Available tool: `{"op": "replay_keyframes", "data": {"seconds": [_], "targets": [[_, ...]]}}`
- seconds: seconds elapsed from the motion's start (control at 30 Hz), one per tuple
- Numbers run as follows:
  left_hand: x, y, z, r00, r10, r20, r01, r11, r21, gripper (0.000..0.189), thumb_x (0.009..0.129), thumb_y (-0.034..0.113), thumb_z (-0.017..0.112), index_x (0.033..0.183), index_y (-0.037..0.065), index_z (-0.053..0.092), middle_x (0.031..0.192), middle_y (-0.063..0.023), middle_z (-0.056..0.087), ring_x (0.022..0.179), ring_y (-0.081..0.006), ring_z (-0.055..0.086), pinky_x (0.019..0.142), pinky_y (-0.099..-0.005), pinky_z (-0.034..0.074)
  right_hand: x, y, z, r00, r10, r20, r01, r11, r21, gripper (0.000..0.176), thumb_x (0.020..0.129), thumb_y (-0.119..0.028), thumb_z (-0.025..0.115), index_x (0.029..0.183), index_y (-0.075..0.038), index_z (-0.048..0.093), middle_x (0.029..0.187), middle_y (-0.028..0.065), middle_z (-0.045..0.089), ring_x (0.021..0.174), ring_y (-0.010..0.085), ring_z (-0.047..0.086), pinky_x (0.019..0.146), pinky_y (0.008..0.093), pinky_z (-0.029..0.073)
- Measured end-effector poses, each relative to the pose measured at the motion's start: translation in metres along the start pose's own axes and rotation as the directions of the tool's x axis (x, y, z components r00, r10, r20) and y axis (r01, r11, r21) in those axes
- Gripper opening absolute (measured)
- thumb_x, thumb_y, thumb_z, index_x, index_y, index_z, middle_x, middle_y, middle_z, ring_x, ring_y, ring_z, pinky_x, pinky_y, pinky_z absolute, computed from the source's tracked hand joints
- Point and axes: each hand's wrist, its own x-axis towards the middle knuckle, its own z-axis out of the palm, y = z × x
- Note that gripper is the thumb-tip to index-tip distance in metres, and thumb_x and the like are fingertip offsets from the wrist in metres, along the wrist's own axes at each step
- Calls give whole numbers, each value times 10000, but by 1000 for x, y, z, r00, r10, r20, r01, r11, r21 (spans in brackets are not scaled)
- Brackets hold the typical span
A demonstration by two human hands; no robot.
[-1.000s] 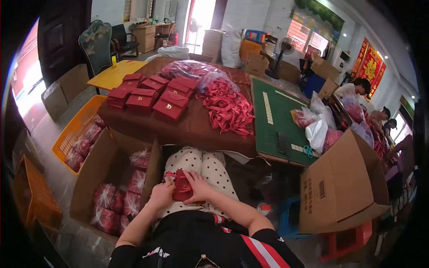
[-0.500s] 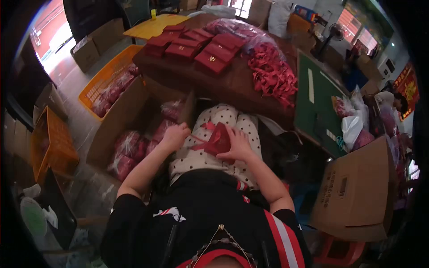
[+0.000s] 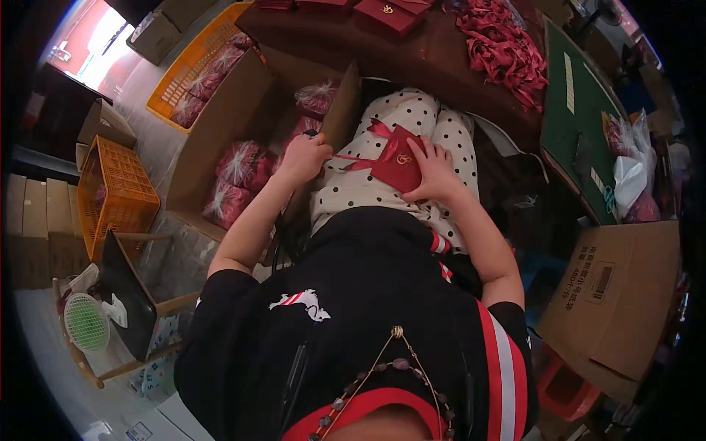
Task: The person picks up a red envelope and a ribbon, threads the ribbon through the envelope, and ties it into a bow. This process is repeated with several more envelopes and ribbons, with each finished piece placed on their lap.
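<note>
A small dark red gift pouch [image 3: 397, 163] with a gold emblem lies on the lap over white dotted trousers [image 3: 353, 192]. My right hand [image 3: 440, 175] grips its right side, thumb at the lower edge and fingers over the top. A red ribbon [image 3: 354, 158] runs from the pouch's left side, drawn straight towards my left hand [image 3: 303, 157]. That hand is closed on the ribbon's end, and a small dark object [image 3: 311, 133] shows above its fingers, too small to identify. Another ribbon loop [image 3: 379, 128] stands at the pouch's upper corner.
An open cardboard box [image 3: 220, 121] with plastic-wrapped red bundles [image 3: 241, 163] stands left of the lap. Ahead, a brown-covered table [image 3: 419, 55] carries red pouches [image 3: 393, 13] and heaped ribbons [image 3: 504, 48]. Orange crates [image 3: 121, 195] stand left; a carton [image 3: 614, 301] is at right.
The view has tilted down and shifted, so the lap and hands appear higher. The pouch now shows its emblem, and the ribbon towards my left hand looks longer and straighter.
</note>
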Motion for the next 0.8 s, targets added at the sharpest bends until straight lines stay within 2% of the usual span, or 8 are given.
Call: {"op": "replay_keyframes", "data": {"seconds": [0.23, 0.3, 0.37, 0.47, 0.5, 0.6, 0.73, 0.8], "targets": [[46, 5, -25, 969, 130, 209, -110, 988, -104, 244, 805, 277, 726, 985, 112, 716, 958, -101, 623, 863, -341, 622, 766, -449, 499, -14, 4, -40, 975, -23, 223, 49, 992, -114, 1345, 454, -528, 900, 1565, -148, 243, 1555, 252, 256, 1400, 471, 287, 1165, 570, 203], [91, 17, -41, 988, 148, 45, -135, 969, -207, 393, 817, 324, 741, 1133, 105, 660, 1106, -135, 609, 949, -358, 627, 821, -447, 507, -17, 12, -47, 952, -31, 303, 57, 995, -78, 1378, 445, -586, 900, 1573, -164, 230, 1588, 259, 206, 1450, 476, 222, 1183, 573, 185], [153, 14, -36, 982, 159, -103, -171, 978, -117, 512, 829, 352, 747, 1250, 109, 586, 1238, -167, 569, 1007, -378, 618, 856, -453, 509, -18, 23, -43, 957, -46, 287, 34, 998, 48, 1376, 458, -636, 891, 1576, -178, 232, 1608, 255, 168, 1470, 471, 186, 1188, 575, 180], [247, 14, -28, 917, 33, -397, -4, 997, 74, 686, 751, 388, 802, 1336, 143, 542, 1322, -196, 552, 1097, -388, 607, 898, -460, 499, -6, 37, -49, 997, 16, 78, -32, 979, 201, 1214, 549, -660, 849, 1524, -124, 361, 1570, 237, 291, 1465, 418, 251, 1168, 559, 225], [272, 14, -26, 888, -15, -460, 87, 987, 136, 730, 758, 412, 797, 1381, 156, 516, 1348, -210, 543, 1126, -396, 598, 907, -462, 497, -2, 43, -58, 992, -46, -120, 68, 979, 192, 931, 665, -550, 832, 1407, -92, 505, 1435, 185, 491, 1366, 370, 417, 1114, 500, 335], [316, 14, -19, 935, -214, -284, 283, 932, 226, 784, 788, 469, 765, 1448, 168, 468, 1357, -212, 548, 1169, -407, 574, 920, -451, 492, 28, 77, -75, 878, -88, -470, 169, 977, 133, 420, 782, -295, 773, 1124, -74, 670, 1110, 107, 664, 1075, 332, 606, 929, 419, 485], [330, -20, 21, 943, -190, -273, 240, 957, 162, 479, 907, 288, 646, 1372, 205, 564, 1197, -203, 631, 891, -384, 677, 759, -478, 549, 63, 118, -112, 692, -52, -720, 77, 997, 2, 260, 807, -201, 740, 1044, -101, 699, 1024, 90, 667, 960, 314, 637, 845, 424, 518], [325, -26, 27, 944, -151, -292, 201, 968, 149, 453, 907, 260, 637, 1352, 199, 579, 1175, -197, 641, 876, -383, 677, 749, -470, 553, 79, 137, -128, 678, -5, -735, 34, 999, 24, 205, 822, -173, 717, 1014, -103, 696, 985, 88, 655, 930, 308, 637, 809, 428, 523]]}}
